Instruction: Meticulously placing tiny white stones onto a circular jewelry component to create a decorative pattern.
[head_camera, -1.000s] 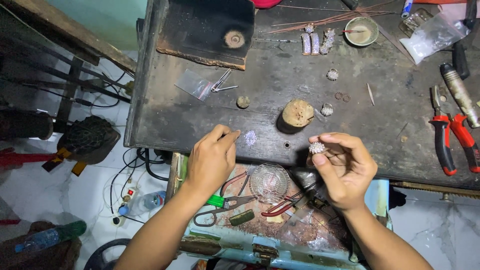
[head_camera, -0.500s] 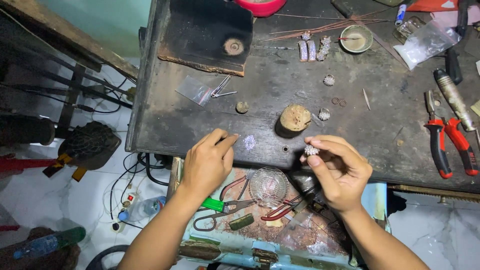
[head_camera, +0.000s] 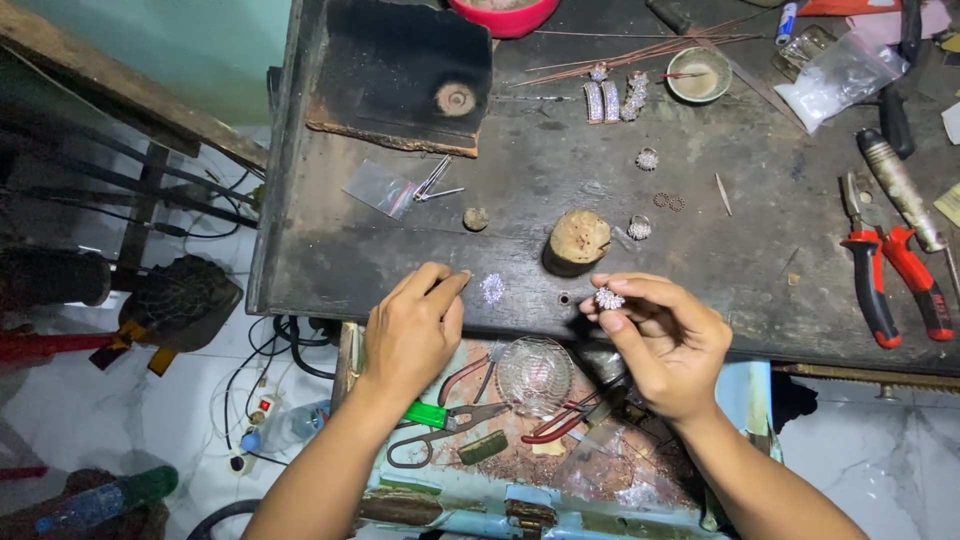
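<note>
Right hand (head_camera: 668, 340): I noted it pinching a sparkling cluster ring (head_camera: 609, 298) at the fingertips, above the counter (head_camera: 560, 190) edge.
Left hand (head_camera: 415, 330): loosely curled, empty, index fingertip beside a small glittery piece (head_camera: 492, 288).
Relation: that piece lay between both hands, nearer the left.
</note>
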